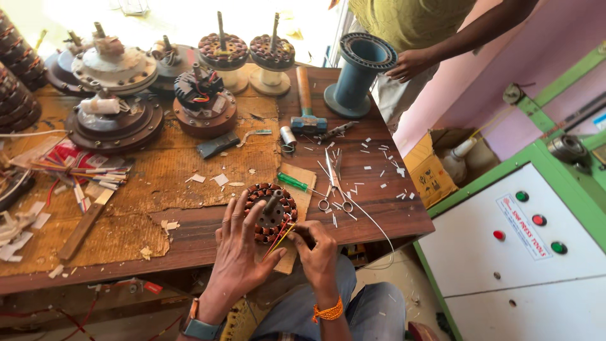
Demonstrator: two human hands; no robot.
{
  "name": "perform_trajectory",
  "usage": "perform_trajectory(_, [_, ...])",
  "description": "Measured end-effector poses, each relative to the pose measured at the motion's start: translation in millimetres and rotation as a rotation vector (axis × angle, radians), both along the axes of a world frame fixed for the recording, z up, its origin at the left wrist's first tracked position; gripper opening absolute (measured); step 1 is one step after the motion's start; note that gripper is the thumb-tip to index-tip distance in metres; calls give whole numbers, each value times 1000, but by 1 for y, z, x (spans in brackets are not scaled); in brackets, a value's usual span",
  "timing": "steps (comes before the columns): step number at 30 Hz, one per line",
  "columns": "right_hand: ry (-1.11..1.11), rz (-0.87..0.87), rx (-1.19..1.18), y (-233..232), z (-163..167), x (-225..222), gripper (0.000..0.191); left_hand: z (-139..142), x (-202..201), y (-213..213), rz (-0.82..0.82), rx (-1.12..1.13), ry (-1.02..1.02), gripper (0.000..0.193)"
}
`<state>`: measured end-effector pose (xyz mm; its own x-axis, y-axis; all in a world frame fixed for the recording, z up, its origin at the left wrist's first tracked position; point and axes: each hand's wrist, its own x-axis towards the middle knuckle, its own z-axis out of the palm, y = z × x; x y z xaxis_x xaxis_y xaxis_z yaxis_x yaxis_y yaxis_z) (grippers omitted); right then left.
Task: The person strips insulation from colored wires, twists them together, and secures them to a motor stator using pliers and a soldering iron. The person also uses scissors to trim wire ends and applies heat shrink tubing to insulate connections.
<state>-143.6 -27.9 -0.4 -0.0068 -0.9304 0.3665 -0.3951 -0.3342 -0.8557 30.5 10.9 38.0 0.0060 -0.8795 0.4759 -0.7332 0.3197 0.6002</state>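
Observation:
A round motor stator (275,205) wound with copper coils sits at the near edge of the wooden table (379,221), its shaft pointing up. My left hand (241,252) cups its left side with fingers spread over the coils. My right hand (317,251) pinches thin red and yellow wires (280,239) that run from the stator. Scissors (332,180) and a green-handled screwdriver (293,182) lie just beyond the stator on the table.
A hammer (305,101), several other stators and fan motor housings (115,63) fill the far table. Another person's hand (410,63) rests on a blue-grey spool (357,72). A green and white control cabinet (524,252) stands at the right. Paper scraps litter the tabletop.

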Motion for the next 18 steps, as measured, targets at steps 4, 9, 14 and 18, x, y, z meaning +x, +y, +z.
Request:
perform_trajectory(4, [31, 69, 26, 3, 4, -3, 17, -11, 1, -5, 64, 56, 37, 108])
perform_trajectory(9, [69, 36, 17, 5, 0, 3, 18, -20, 14, -4, 33, -3, 190, 99])
perform_trajectory(14, [130, 3, -1, 4, -11, 6, 22, -32, 19, -10, 160, -77, 235, 88])
perform_trajectory(18, [108, 35, 42, 3, -12, 5, 26, -38, 21, -16, 151, 191, 317, 106])
